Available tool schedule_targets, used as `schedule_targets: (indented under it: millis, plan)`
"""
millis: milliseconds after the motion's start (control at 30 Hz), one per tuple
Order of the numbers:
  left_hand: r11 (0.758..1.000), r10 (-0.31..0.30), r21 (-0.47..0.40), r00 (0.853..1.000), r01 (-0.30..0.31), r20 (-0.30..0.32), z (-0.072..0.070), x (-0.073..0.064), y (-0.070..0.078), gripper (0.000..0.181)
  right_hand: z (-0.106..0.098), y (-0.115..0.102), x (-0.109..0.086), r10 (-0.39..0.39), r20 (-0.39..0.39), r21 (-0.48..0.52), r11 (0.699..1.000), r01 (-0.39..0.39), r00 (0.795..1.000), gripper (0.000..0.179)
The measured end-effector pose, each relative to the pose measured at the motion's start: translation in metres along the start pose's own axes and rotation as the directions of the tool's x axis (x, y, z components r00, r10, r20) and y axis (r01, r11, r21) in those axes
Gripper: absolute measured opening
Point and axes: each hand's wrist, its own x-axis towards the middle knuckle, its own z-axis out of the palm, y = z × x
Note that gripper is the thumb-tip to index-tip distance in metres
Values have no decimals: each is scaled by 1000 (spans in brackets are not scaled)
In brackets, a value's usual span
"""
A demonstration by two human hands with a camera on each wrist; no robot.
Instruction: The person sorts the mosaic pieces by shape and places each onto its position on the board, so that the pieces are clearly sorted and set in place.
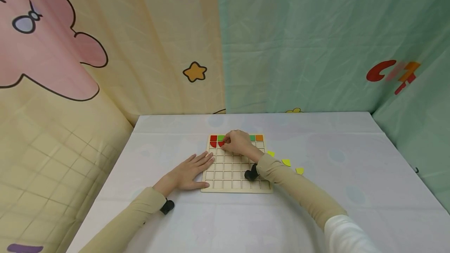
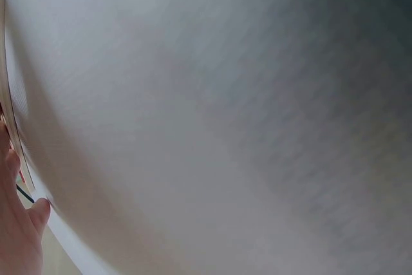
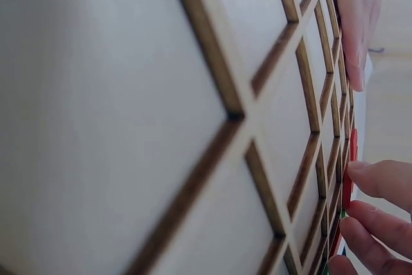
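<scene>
A wooden grid board lies on the table, its far row holding coloured squares: red, green, teal and orange show. In the second row, a red rounded piece sits in the first cell. Beside it, my right hand pinches another red rounded piece at the second cell, thumb and forefinger at its edge in the right wrist view. The hand hides the middle of the far row. My left hand rests flat with fingers spread, fingertips and thumb on the board's left edge.
Several yellow rounded pieces, among them one yellow piece, lie right of the board, near my right sleeve. A white cloth covers the table. Printed curtains hang behind it and along both sides.
</scene>
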Motion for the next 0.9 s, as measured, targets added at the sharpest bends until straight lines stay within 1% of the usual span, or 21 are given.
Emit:
schedule_targets:
  millis: [267, 500, 667, 833, 900]
  plan:
    - [1000, 4, 4, 1000, -4, -7, 2, 0, 0, 87, 1, 0, 2, 4, 7, -10, 1000, -3, 1000, 24]
    - [1000, -6, 7, 1000, 6, 6, 3, 1, 0, 88, 1, -1, 2, -3, -4, -6, 1000, 3, 1000, 23]
    - [1000, 6, -2, 1000, -6, -8, 2, 1, 0, 87, 0, -1, 3, -5, -4, -9, 1000, 5, 1000, 21]
    - [1000, 3, -2, 1000, -3, -3, 1, 1, 0, 87, -1, -2, 2, -1, 3, -8, 1000, 1, 1000, 20]
    - [1000, -8, 5, 1000, 8, 7, 1, 2, 0, 87, -1, -2, 2, 1, 1, -8, 1000, -1, 1000, 19]
